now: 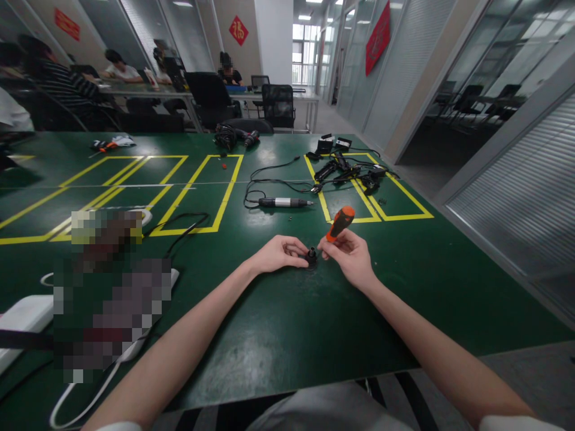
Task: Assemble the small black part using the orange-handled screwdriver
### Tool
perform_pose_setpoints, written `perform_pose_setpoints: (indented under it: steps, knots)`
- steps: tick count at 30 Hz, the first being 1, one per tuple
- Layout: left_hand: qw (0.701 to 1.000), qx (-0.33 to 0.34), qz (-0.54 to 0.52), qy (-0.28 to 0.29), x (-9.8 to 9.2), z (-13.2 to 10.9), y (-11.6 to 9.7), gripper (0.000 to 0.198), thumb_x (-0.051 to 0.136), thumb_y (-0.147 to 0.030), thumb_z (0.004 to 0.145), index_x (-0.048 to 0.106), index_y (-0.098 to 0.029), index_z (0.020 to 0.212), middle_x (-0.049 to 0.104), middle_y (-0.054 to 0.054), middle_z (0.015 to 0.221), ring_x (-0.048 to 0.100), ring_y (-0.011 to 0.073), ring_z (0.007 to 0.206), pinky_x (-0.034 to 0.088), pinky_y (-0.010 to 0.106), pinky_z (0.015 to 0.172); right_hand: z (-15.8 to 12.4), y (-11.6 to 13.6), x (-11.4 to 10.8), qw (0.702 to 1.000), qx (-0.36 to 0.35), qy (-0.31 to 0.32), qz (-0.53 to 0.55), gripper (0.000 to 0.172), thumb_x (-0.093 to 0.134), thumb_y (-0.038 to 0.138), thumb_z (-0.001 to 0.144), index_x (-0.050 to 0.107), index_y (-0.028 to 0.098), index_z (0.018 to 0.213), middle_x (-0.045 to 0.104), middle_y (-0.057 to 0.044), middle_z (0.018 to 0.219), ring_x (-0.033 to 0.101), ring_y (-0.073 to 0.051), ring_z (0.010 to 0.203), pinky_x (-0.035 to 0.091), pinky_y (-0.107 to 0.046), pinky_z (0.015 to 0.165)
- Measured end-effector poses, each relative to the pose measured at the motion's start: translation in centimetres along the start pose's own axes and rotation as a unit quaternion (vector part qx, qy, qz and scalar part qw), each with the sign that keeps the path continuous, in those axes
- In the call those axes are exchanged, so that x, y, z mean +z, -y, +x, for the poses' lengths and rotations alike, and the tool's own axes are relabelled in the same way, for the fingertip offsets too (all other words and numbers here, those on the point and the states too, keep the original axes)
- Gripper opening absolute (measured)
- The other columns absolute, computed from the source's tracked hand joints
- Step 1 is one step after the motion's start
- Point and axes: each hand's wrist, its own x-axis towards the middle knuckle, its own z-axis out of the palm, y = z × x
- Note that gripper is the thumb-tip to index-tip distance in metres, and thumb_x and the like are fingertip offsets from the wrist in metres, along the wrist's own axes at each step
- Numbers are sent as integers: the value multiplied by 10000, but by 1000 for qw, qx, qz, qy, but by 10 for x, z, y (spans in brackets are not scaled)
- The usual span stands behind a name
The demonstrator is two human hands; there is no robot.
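Note:
My left hand (284,252) pinches a small black round part (311,258) that stands on the green table, with a short tube-like piece rising from its top. My right hand (353,254) grips a screwdriver with an orange and black handle (340,224), handle end up and leaning to the right. The screwdriver's tip points down toward the black part, beside it; I cannot tell whether they touch. Beyond my hands lies a black and silver electric screwdriver (285,203) with its cord looping behind it.
Black cables and disassembled dark parts (341,170) lie at the back right, inside yellow tape outlines. A corded drill (251,139) sits at the far edge. White power strips (27,323) and a pixelated area are at the left. Several people sit at a table behind.

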Motion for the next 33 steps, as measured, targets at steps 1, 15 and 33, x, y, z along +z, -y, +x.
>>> perform_pose_setpoints:
  steps: [1, 15, 33]
  knots:
    - [1000, 1, 4, -1, 0, 0, 1, 353, 902, -246, 659, 751, -106, 946, 792, 83, 920, 675, 98, 679, 509, 203, 649, 0, 0, 0, 1000, 0, 1, -7, 303, 849, 434, 753, 663, 202, 809, 713, -20, 769, 621, -134, 597, 557, -295, 600]
    - [1000, -11, -7, 6, 0, -1, -2, 631, 884, -272, 681, 648, -98, 1240, 791, 130, 976, 681, 113, 664, 490, 206, 632, 0, -3, 0, 999, -2, 11, 35, 270, 830, 385, 789, 651, 203, 876, 742, -18, 783, 617, -113, 560, 536, -264, 553]
    - [998, 8, 63, 1, -3, 1, 2, 416, 854, -304, 701, 778, -111, 1062, 751, 37, 777, 594, 79, 589, 443, 179, 565, 0, 0, 0, 1000, -6, 18, 8, 261, 805, 423, 814, 672, 199, 828, 732, -27, 777, 611, -122, 563, 541, -280, 545]
